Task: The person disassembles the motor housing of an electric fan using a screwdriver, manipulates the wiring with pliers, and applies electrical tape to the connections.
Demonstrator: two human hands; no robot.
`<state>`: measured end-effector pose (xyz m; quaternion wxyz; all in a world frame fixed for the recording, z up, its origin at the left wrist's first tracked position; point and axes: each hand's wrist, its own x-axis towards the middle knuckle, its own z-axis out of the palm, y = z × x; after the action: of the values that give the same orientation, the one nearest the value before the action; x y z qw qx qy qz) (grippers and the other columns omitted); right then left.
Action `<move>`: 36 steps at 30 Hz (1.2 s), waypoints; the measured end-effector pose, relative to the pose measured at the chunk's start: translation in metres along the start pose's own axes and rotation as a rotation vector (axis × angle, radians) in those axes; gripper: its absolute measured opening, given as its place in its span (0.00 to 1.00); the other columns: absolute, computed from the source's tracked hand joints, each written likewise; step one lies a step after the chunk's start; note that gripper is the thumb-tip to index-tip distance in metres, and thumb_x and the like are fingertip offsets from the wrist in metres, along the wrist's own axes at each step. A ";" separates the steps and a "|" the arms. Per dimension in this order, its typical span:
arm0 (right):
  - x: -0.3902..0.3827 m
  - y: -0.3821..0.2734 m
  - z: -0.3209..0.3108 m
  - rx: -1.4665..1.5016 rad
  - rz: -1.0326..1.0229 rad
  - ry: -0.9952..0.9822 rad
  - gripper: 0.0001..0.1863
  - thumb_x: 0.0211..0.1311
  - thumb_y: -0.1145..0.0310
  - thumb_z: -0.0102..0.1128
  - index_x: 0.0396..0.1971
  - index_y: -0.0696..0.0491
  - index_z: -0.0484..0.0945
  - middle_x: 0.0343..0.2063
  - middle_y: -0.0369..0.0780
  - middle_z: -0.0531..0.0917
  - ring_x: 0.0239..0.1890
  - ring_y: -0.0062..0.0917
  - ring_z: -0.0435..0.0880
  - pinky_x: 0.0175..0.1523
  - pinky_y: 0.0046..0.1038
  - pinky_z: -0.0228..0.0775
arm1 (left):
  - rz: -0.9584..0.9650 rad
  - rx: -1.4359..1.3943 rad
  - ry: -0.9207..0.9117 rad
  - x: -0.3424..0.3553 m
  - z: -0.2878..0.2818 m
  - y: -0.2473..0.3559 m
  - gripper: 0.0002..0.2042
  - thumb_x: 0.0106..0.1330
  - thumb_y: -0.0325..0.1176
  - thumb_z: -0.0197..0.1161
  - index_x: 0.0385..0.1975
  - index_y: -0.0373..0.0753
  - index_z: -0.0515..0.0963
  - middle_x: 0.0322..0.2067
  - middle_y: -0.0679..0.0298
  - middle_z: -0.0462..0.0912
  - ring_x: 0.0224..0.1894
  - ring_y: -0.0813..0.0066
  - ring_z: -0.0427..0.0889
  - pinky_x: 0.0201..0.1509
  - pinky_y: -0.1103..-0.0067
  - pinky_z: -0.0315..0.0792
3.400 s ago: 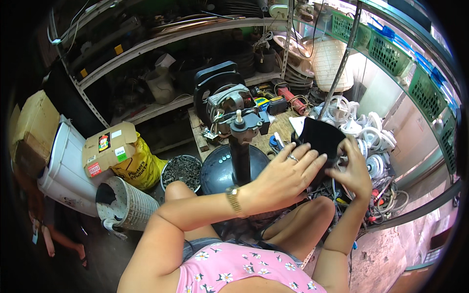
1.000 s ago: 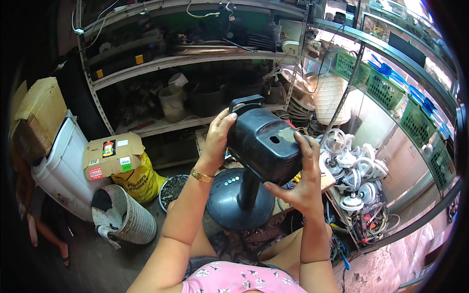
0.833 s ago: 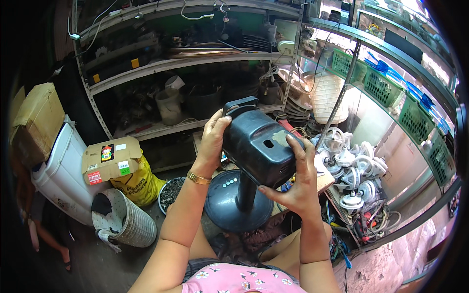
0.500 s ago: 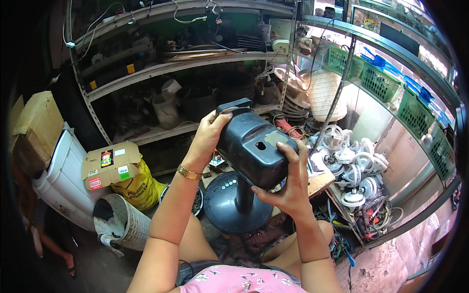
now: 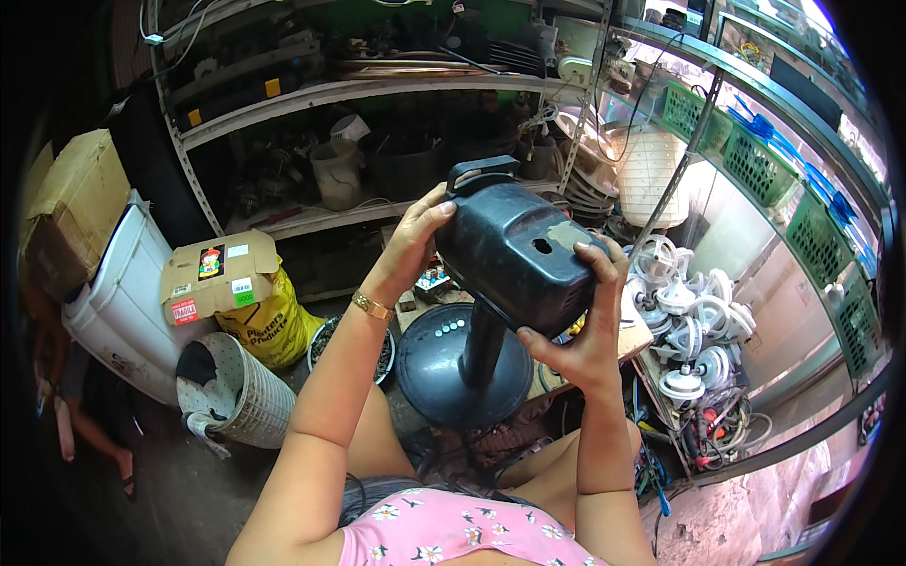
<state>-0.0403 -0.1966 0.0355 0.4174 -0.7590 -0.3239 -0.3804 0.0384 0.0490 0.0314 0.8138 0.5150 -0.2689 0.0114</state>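
Observation:
Both of my hands hold up a black plastic motor housing (image 5: 500, 236), which has a carry handle at its far left end, a dark hole and a worn pale patch on top. My left hand (image 5: 420, 234) grips its left end below the handle. Around the right end is my right hand (image 5: 583, 321), thumb low at the front and fingers over the top edge. Underneath stands a round black base (image 5: 425, 373) with a row of small buttons and a short upright column (image 5: 483, 354). The housing hides the column's top, so I cannot tell whether they touch.
White plastic wheel-like parts (image 5: 694, 321) crowd a bench at right, above tangled cables (image 5: 722, 429). At left are a grey perforated bin (image 5: 250, 401), a yellow bag (image 5: 274, 330) and a cardboard box (image 5: 212, 274). Metal shelves (image 5: 359, 94) stand behind. Another person's leg (image 5: 94, 429) shows at far left.
The view has shifted, and the housing with both hands appears a little farther right. My grip on it looks the same.

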 end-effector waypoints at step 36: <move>-0.002 0.006 0.003 0.022 0.030 -0.007 0.51 0.28 0.58 0.83 0.59 0.49 0.64 0.58 0.50 0.62 0.62 0.47 0.63 0.66 0.44 0.57 | 0.282 0.200 0.081 -0.037 -0.015 -0.057 0.21 0.69 0.32 0.61 0.60 0.32 0.69 0.50 0.65 0.80 0.53 0.79 0.76 0.58 0.80 0.69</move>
<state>-0.0351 -0.1966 0.0307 0.4305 -0.7604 -0.3181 -0.3678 0.0302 0.0444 -0.0371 0.7591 0.5498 -0.3028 0.1728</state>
